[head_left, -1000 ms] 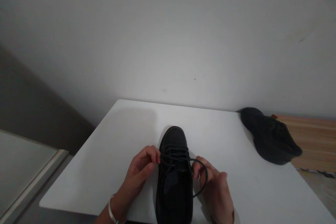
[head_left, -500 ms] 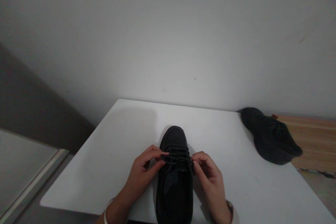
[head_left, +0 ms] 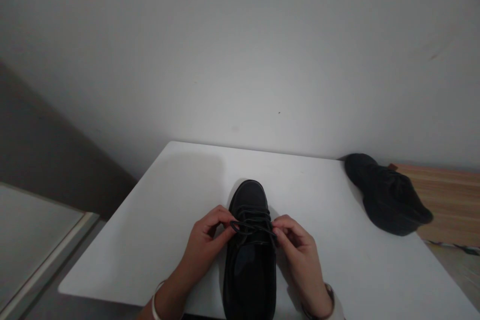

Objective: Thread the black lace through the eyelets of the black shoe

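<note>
A black lace-up shoe [head_left: 250,192] rests on the white table, its toe pointing toward the wall and its opening toward me. Black shoelaces [head_left: 254,220] cross over its upper. On the shoe's left side, my left hand [head_left: 205,240] pinches a loop of lace between thumb and forefinger. My right hand [head_left: 298,245], at the right side, has thumb and forefinger closed on another part of the lace. Both hands sit level with the top of the lacing.
A black cap [head_left: 386,195] lies at the table's right rear edge. Past it is a wood-grain surface [head_left: 450,200]. The white table [head_left: 180,180] stands against a pale wall [head_left: 240,60]. A white panel [head_left: 37,240] is at the lower left.
The lace loop at my left fingertips looks slightly rounder and wider. Both hands have barely shifted, and the shoe stays in place.
</note>
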### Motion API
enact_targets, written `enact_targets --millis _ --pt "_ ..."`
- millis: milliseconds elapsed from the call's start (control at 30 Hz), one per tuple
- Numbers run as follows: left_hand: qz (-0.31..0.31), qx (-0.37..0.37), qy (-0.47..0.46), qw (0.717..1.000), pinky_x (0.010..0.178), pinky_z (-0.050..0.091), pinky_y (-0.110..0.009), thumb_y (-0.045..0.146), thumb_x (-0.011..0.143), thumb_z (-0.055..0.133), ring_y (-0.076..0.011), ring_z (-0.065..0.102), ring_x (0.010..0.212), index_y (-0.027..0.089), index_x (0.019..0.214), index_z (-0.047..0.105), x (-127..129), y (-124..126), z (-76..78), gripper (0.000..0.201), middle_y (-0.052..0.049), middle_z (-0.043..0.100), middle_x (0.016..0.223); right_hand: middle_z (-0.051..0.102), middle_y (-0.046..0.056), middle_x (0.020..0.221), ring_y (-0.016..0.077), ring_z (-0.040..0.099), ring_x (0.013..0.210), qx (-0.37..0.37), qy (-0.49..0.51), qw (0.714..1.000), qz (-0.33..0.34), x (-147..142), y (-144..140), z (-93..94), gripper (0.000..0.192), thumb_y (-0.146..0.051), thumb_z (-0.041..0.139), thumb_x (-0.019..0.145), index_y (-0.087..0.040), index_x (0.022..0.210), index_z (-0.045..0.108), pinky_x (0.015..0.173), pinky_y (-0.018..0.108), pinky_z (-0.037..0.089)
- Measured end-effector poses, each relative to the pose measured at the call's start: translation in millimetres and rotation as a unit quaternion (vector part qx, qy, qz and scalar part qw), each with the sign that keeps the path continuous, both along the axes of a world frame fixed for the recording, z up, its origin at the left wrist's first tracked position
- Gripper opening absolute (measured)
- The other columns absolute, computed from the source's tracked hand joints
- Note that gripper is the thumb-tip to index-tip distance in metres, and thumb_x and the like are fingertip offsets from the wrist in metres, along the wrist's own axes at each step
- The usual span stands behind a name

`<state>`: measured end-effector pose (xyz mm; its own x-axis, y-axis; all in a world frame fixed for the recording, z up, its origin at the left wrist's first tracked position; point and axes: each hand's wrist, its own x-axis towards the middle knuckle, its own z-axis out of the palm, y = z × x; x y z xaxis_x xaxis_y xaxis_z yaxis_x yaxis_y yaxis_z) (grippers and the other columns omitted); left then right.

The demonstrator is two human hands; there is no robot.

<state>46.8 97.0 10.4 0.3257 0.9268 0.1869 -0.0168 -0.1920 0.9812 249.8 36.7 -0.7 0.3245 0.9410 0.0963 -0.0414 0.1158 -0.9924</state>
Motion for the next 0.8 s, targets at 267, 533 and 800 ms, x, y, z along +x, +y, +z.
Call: enact_targets --millis 267,533,800 --pt "-0.007 0.002 0.040 0.999 0.072 0.043 -0.027 0.017 0.088 0.058 -0.0164 0.056 0.078 0.019 0.082 0.062 3.8 -1.2 -0.5 0.007 -0.001 0.057 0.081 0.056 0.000 0.071 0.0154 0.049 0.065 -0.013 0.006 1.000 0.023 -4.6 -0.8 3.6 0.024 -0.042 0.070 0.088 -0.020 0.079 0.065 0.057 0.026 0.040" --pt "-0.011 0.003 0.014 1.000 0.074 0.045 -0.028 0.023 0.091 0.059 -0.0167 0.056 0.080 0.019 0.087 0.064 2.9 -3.1 0.0 0.007 -0.002 0.057 0.084 0.059 0.002 0.080 0.0169 0.053 0.075 -0.004 0.019 1.000 0.010 -8.1 -3.6 3.5 0.023 -0.044 0.065 0.092 -0.022 0.087 0.064 0.063 0.026 0.043" --pt "0.006 0.003 0.009 1.000 0.071 0.046 -0.027 0.023 0.087 0.066 -0.0168 0.058 0.077 0.019 0.081 0.069 2.4 -1.5 -1.1 0.008 -0.003 0.061 0.081 0.059 0.002 0.080 0.0175 0.054 0.074 -0.001 0.010 1.000 0.029 -3.2 -2.5 2.7 0.020 -0.041 0.070 0.088 -0.021 0.084 0.067 0.062 0.026 0.042"
